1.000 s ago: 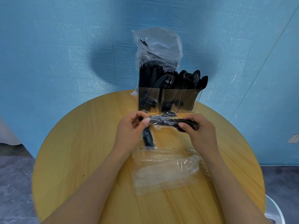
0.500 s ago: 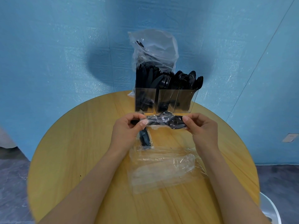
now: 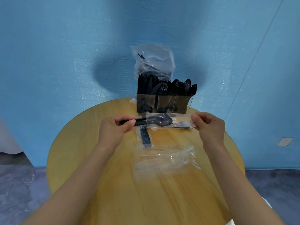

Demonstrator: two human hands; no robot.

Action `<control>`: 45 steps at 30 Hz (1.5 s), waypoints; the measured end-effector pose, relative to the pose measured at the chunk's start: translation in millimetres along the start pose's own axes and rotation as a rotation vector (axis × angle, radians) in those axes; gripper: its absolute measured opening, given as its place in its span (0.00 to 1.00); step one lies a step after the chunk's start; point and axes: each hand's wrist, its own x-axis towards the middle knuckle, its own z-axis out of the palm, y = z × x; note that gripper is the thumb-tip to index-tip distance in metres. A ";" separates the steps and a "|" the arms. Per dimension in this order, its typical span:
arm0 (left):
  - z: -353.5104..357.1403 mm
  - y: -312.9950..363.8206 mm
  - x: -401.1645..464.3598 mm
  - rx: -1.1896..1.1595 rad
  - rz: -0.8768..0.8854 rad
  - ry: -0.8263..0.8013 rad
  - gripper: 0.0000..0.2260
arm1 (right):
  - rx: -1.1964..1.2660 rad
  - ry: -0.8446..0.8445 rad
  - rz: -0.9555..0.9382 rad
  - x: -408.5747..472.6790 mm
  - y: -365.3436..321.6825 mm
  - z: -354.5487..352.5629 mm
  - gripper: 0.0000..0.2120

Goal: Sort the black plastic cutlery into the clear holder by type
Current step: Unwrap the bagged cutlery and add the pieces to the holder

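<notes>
Two hands are raised just in front of the clear holder (image 3: 164,103) on the counter (image 3: 97,159). A thin, slippery wrapper (image 3: 180,121) is pinched at its end by the right hand (image 3: 209,127); a light, stiff black spoon (image 3: 155,121) is best gripped at its handle, where the left hand (image 3: 115,126) fingers are clamped. Compared with half a second ago, more handle is drawn out.

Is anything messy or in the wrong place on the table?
A little. Empty wrappers lie crumpled mid-table, and one wrapped piece still lies flat beside them, not in the holder. A knife in the holder's left section leans across toward the forks. Nothing looks broken or spilled.
</notes>
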 end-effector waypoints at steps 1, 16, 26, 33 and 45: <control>-5.2 2.8 -2.0 -0.001 0.001 0.012 0.08 | -0.018 0.002 0.003 -0.8 -1.0 -3.9 0.10; -34.4 51.9 -40.3 -0.120 0.029 0.206 0.06 | -0.258 -0.223 0.043 -54.3 -17.8 -12.3 0.08; 5.9 46.8 -56.3 -0.189 0.007 0.117 0.07 | -0.093 -0.337 -0.068 -69.8 -65.0 3.9 0.14; 19.9 42.7 -59.1 -0.213 0.003 -0.048 0.05 | 0.185 -0.223 0.105 -38.7 -70.1 31.4 0.08; 31.8 70.2 -6.4 0.277 -0.040 -0.610 0.08 | 0.056 -0.355 -0.086 4.3 -61.0 59.8 0.11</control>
